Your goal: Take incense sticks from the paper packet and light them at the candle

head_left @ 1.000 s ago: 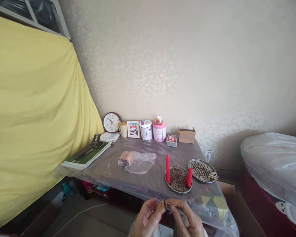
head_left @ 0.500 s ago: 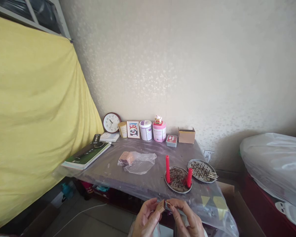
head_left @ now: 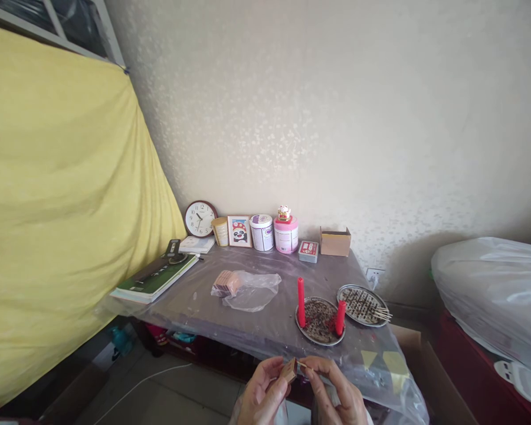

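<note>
Between thumb and fingers, my left hand grips a small matchbox, tilted, in front of the table's near edge. My right hand pinches a thin matchstick, its tip at the side of the box; no flame shows. Just beyond my hands, a round metal plate bears two red candles: a taller candle on the left and a shorter candle on the right, both upright and unlit. A second metal plate behind it holds several thin sticks at its right rim.
A plastic-covered table carries a plastic bag of stacked pinkish pieces, a green book, a clock, a panda picture, canisters, a small tin and a cardboard box. A yellow cloth hangs at left.
Both hands stay in nearly the same place, with the matchstick still against the matchbox's side. The view shifts very slightly; the table's things have not moved.
</note>
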`<state>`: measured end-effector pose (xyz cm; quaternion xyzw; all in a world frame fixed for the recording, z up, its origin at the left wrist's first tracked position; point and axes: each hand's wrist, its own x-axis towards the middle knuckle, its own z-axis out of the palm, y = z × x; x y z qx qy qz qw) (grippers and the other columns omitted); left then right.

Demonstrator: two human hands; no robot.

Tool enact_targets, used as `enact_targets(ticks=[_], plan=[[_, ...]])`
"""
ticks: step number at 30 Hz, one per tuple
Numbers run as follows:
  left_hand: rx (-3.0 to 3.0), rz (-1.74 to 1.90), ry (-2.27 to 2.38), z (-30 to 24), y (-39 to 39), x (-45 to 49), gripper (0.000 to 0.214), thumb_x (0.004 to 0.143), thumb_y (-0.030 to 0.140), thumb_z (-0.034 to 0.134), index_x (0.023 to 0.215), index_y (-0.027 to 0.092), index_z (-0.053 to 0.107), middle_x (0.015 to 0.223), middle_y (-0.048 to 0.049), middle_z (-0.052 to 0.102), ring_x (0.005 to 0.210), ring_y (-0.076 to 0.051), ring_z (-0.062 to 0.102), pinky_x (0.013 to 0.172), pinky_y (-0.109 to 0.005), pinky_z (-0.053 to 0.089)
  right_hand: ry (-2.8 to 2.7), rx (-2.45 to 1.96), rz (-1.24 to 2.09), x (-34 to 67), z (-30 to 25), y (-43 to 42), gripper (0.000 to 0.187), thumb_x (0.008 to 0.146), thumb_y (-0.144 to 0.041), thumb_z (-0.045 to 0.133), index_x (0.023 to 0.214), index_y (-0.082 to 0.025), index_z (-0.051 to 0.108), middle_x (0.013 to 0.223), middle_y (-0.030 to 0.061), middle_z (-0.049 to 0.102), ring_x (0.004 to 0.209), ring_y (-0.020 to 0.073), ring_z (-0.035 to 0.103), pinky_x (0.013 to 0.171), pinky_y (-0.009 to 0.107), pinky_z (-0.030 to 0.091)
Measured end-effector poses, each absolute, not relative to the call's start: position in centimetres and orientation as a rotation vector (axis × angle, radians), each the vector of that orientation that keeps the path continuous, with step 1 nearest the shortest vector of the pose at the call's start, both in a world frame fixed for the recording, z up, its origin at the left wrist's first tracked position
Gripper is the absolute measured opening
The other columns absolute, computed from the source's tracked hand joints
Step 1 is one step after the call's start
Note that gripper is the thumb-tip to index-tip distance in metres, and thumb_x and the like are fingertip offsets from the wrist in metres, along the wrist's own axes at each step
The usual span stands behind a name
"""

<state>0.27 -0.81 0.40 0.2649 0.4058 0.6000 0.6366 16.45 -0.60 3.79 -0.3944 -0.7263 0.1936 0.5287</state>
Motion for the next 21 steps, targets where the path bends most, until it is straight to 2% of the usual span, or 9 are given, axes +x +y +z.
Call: enact_targets(ticks=[21], plan=[[0.603,1.317,0.953,-0.33,-0.73,0.08,0.054,0.051,0.055,0.083,0.091,0.022,0.071,0.097,-0.0095,0.075,0.101,-0.030,0.065,0.088,-0.038,0.045,-1.736,-0.950,0.529,16.47,3.72,-0.70,0.013,0.089,-0.022,0.061,0.101,-0.025,0.063,0.094,0.0031,0.077,0.082,0.0146,0.074,0.077,0.016,0.056]])
